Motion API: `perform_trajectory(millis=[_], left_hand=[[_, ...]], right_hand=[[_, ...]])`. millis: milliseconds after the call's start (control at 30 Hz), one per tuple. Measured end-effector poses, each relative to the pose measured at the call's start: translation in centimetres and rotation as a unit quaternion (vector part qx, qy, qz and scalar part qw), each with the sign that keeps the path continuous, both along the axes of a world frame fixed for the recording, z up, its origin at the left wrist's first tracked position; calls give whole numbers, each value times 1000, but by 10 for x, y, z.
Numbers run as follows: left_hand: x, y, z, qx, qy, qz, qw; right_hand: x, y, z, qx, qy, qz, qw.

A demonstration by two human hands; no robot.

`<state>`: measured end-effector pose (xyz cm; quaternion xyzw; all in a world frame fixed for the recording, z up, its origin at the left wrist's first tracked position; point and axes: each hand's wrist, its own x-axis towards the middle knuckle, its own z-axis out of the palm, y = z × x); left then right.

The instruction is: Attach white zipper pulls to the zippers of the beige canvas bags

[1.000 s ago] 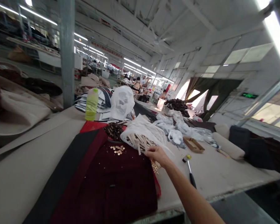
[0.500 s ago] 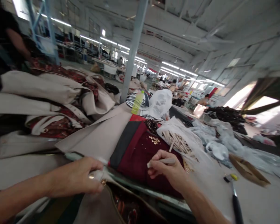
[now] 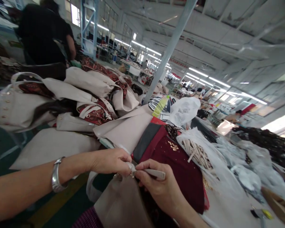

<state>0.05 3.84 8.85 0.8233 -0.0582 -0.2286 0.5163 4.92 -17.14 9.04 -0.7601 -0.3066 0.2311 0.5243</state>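
At table edge, left hand & right hand pinching beige strip.

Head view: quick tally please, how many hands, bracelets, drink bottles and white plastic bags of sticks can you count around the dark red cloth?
Hands: 2, left hand and right hand
Bracelet: 1
Bottle: 1
Bag of sticks: 1
Total: 5

Both forearms are bare, with no sleeves showing. The left hand has 1 silver metal bangle at its wrist; the right hand wears nothing visible.
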Motion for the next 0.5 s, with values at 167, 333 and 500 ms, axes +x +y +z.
perform_trajectory(millis=[167,333,500], left_hand=[[-1,-3,-2,-7,-9,-4,1000],[-3,-7,-7,-22,-11,-4,1000],[-2,-9,-6,-33,-14,-5,999]], right_hand=[[-6,-2,2,-31,-83,-5,996],[2,-4,1,-52,-79,-31,995],[4,-10,1,-20,-73,-46,996]])
